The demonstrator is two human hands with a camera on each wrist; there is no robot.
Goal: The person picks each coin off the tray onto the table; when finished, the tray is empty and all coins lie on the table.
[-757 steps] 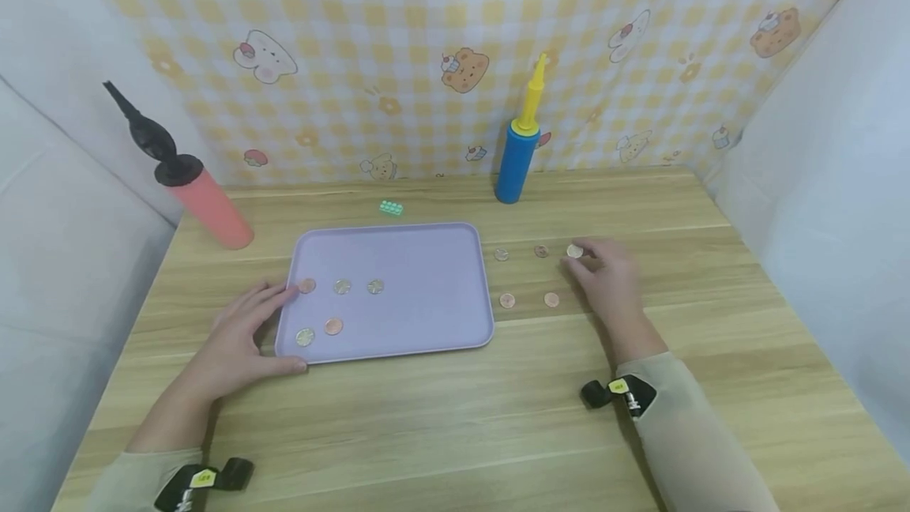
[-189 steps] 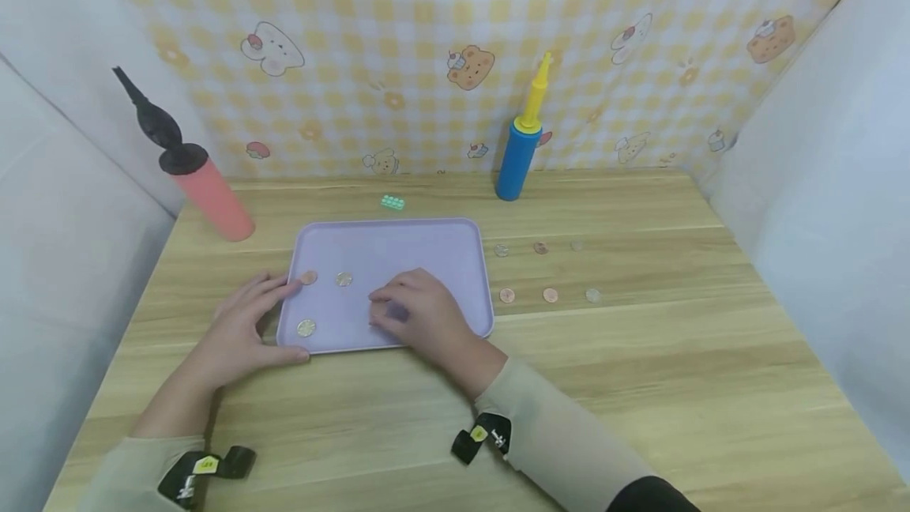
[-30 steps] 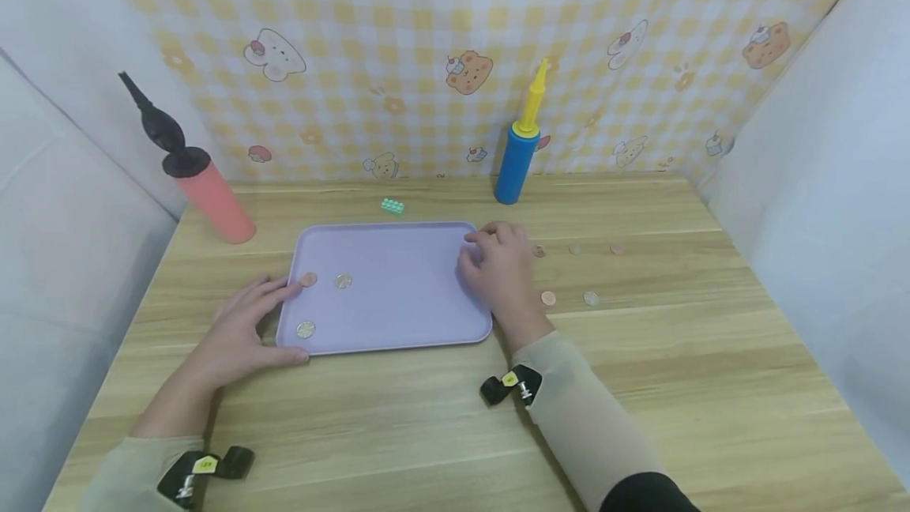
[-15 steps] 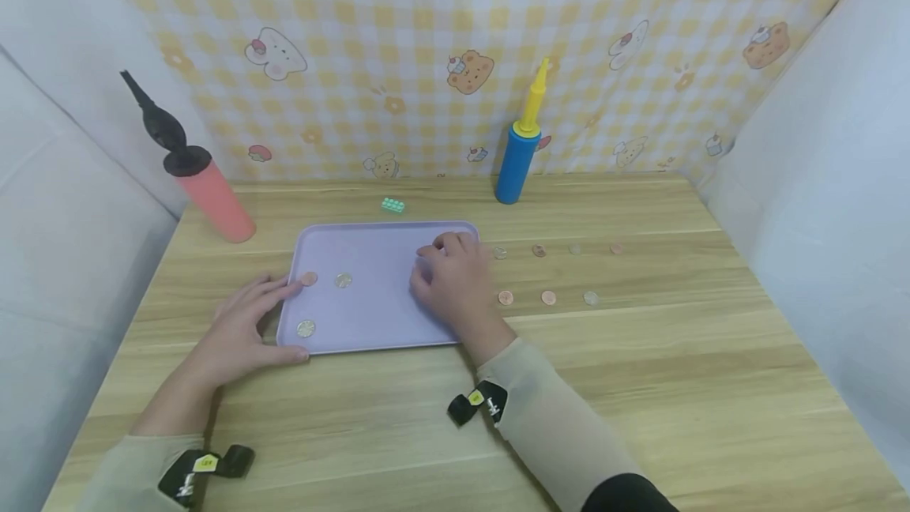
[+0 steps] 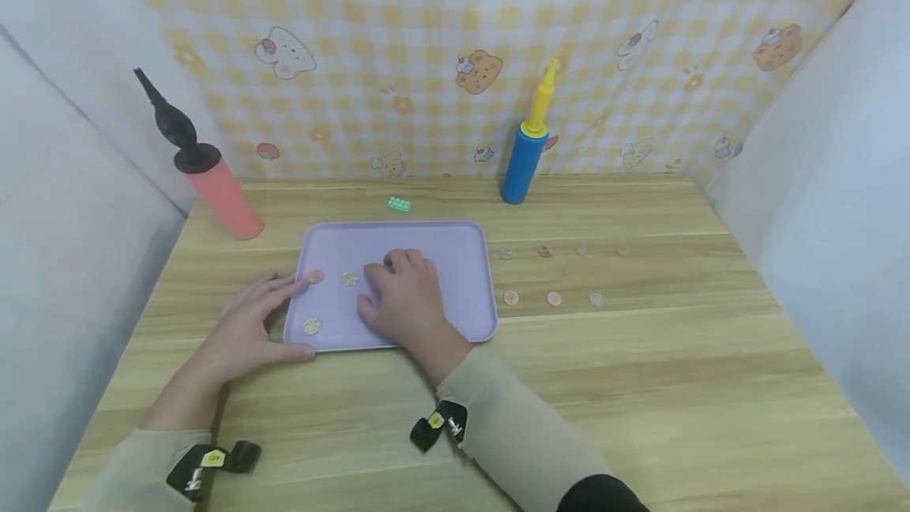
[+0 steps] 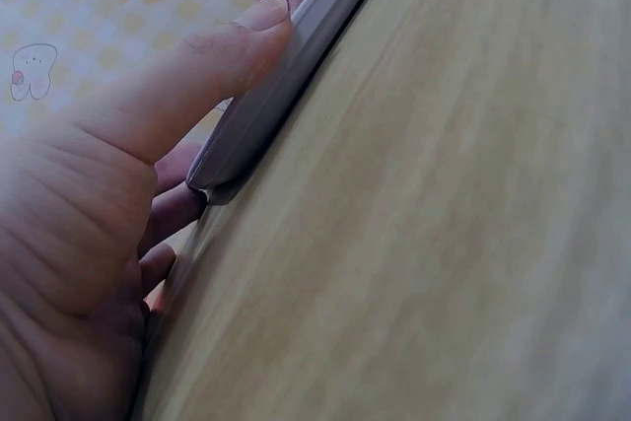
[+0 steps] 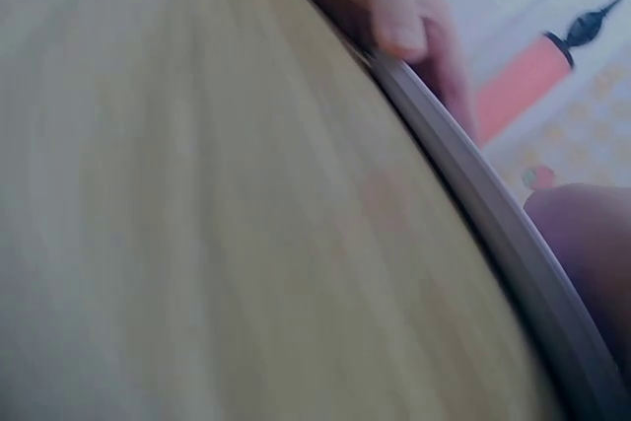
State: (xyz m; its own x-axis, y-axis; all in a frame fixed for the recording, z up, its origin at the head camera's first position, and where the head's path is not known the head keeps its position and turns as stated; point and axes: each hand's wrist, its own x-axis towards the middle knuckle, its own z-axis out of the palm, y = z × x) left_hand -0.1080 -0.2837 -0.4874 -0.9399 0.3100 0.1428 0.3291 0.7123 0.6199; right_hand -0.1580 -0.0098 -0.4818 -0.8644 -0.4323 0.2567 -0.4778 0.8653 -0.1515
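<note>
A lilac tray (image 5: 455, 243) lies on the wooden table. My left hand (image 5: 249, 326) straddles its near left corner, fingers extended at the left rim and the thumb (image 6: 246, 46) on the front rim. On the tray are a copper coin (image 5: 315, 276) by my left fingertip, a pale coin (image 5: 350, 279) to its right and another pale coin (image 5: 312, 326) nearer me. Over the tray's middle reaches my right hand (image 5: 408, 299), thumb and forefinger parted, with nothing visible between them. The fingertips are just right of the upper pale coin.
Right of the tray, several coins form two rows, from a silver coin (image 5: 505, 253) at the back and a copper coin (image 5: 511, 299) in front. A blue hand pump (image 5: 522, 168), a green toy brick (image 5: 400, 204) and a pink hand pump (image 5: 227, 200) stand behind.
My right hand has moved left from the tray's right edge to its middle. Over the longer span, coins have left the tray and the rows at right have grown. The left hand stays.
</note>
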